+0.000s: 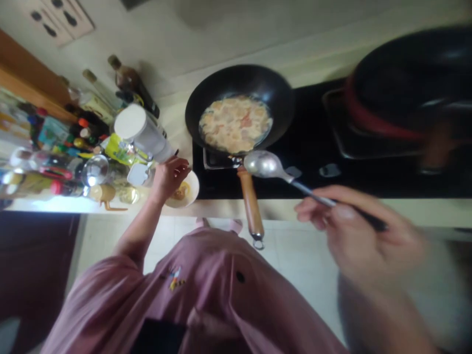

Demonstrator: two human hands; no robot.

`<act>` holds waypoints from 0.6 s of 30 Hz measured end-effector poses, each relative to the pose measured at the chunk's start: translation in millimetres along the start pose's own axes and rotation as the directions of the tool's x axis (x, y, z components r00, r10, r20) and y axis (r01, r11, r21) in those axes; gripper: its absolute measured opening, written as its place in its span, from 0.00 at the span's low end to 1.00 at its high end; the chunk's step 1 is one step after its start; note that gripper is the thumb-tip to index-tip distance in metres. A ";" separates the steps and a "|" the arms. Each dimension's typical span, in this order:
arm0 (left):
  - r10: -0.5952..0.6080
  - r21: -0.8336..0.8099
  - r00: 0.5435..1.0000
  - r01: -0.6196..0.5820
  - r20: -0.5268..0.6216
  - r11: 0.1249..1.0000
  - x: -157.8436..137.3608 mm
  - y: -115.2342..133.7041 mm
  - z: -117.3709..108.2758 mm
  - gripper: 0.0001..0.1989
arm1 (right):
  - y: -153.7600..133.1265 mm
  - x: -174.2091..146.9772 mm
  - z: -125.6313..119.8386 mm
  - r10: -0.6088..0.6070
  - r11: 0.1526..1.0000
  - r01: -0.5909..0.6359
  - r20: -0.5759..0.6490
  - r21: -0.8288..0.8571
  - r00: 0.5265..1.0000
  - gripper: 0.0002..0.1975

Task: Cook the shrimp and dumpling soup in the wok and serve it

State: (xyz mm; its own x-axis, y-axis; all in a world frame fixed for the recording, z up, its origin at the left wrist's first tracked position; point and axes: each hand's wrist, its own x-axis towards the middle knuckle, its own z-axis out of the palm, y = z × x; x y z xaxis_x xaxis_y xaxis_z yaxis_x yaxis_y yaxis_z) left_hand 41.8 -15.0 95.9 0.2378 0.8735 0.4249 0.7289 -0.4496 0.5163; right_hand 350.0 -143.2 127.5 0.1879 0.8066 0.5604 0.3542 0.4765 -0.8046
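My right hand (pixel 361 231) grips the dark handle of a metal spoon (pixel 263 164), its bowl just above the near rim of a black wok (pixel 283 103), by the wooden handle (pixel 250 204). Inside the wok lies a pale yellow, egg-like layer of food (pixel 236 123) with reddish pieces. Over the far left rim of a small white bowl (pixel 194 189) is my left hand (pixel 171 174), its fingers curled. A short dark tip shows beside these fingers; what they hold is unclear. Some yellow-brown food (pixel 181 191) sits in the bowl.
A white-lidded clear jug (pixel 138 128) stands behind my left hand. Bottles, jars and a yellow packet (pixel 120 150) crowd the counter at left. Right of the wok, a large dark pan with a red side (pixel 383 120) rests on the black cooktop (pixel 306 142).
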 end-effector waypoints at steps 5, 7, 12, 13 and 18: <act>-0.030 0.020 0.998 0.029 0.048 0.999 -38.7 -39.7 12.2 0.11 | -10.4 17.7 72.9 -0.045 0.997 0.064 0.308 -0.052 0.950 0.10; -0.019 -0.005 1.000 0.019 0.019 1.000 -47.2 -50.2 8.4 0.13 | -0.6 15.3 109.8 0.008 0.993 0.048 0.470 -0.109 0.883 0.12; -0.012 -0.071 1.000 0.014 0.029 0.997 -76.1 -67.2 4.0 0.12 | 46.6 2.0 178.5 -0.019 0.922 0.278 0.687 -0.269 0.727 0.14; 0.006 -0.082 0.999 -0.002 0.050 0.997 -81.5 -69.7 6.4 0.15 | 53.5 0.2 185.9 -0.025 0.901 0.326 0.718 -0.284 0.696 0.14; 0.093 -0.082 0.990 -0.084 0.105 0.993 -92.8 -77.0 24.0 0.21 | 54.3 -8.0 185.3 0.021 0.857 0.440 0.871 -0.269 0.491 0.15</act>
State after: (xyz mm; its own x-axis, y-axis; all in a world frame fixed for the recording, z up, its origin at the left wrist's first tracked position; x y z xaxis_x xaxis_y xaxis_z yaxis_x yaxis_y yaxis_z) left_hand -21.0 -56.9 -1.1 0.3702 0.8428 0.3906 0.6510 -0.5354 0.5381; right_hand 198.0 -58.9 43.0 -0.6980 0.7108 0.0870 0.6328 0.6691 -0.3896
